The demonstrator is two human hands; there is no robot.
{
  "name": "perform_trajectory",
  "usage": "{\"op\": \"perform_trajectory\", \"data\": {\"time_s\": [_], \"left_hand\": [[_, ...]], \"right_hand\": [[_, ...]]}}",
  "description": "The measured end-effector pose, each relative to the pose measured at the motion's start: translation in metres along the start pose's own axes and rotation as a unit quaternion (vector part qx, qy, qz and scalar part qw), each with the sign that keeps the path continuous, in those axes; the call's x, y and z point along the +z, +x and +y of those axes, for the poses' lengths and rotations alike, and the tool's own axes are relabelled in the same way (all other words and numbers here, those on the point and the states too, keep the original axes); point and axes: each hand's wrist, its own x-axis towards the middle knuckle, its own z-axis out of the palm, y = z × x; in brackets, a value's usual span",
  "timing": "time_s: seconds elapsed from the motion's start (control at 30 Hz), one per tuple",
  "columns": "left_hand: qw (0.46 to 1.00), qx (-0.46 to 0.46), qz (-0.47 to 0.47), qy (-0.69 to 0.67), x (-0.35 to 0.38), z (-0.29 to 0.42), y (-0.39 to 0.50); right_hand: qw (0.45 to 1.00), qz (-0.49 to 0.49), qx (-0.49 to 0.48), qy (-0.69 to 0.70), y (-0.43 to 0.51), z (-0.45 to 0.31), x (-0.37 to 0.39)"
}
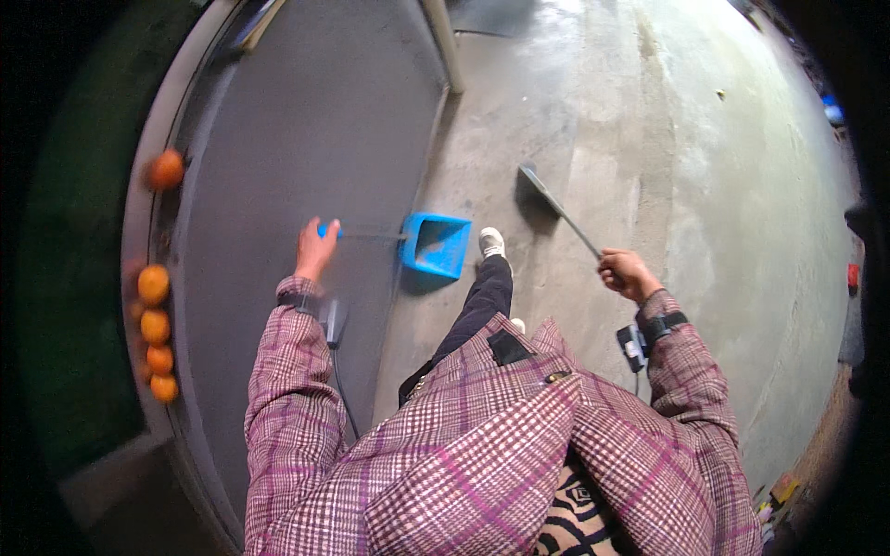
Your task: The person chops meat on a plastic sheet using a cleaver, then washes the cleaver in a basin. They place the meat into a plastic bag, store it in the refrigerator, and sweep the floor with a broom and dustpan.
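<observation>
My left hand point(316, 251) is closed around the blue grip of a long-handled dustpan point(455, 260). Its thin shaft runs to the right, and the blue pan, with its hollow side showing, is in front of my left side. Some dirt marks show inside the pan. In my right hand point(626, 272) is the grey stick of a broom point(577, 229), slanting up and away to the left. The broom's far end is seen nearly edge-on, so its bristles cannot be made out. A dark shadow lies beside it on the concrete floor point(612, 125).
A grey wall-like surface point(313, 139) takes up the left side, with several orange round fruits point(154, 326) along its ledge. A pale post point(443, 48) stands at its far corner. My white shoe point(491, 242) is between pan and broom. Colourful items point(782, 490) lie at the lower right.
</observation>
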Motion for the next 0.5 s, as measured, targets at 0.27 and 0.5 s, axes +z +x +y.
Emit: {"op": "perform_trajectory", "data": {"time_s": [0.27, 0.5], "left_hand": [[0.961, -0.086, -0.261, 0.037, 0.004, 0.013, 0.028], [0.974, -0.113, -0.196, 0.005, 0.001, -0.002, 0.044]], "right_hand": [[0.986, -0.108, 0.093, 0.085, -0.032, -0.042, 0.051], [0.961, -0.037, 0.196, 0.189, 0.090, -0.161, 0.078]]}}
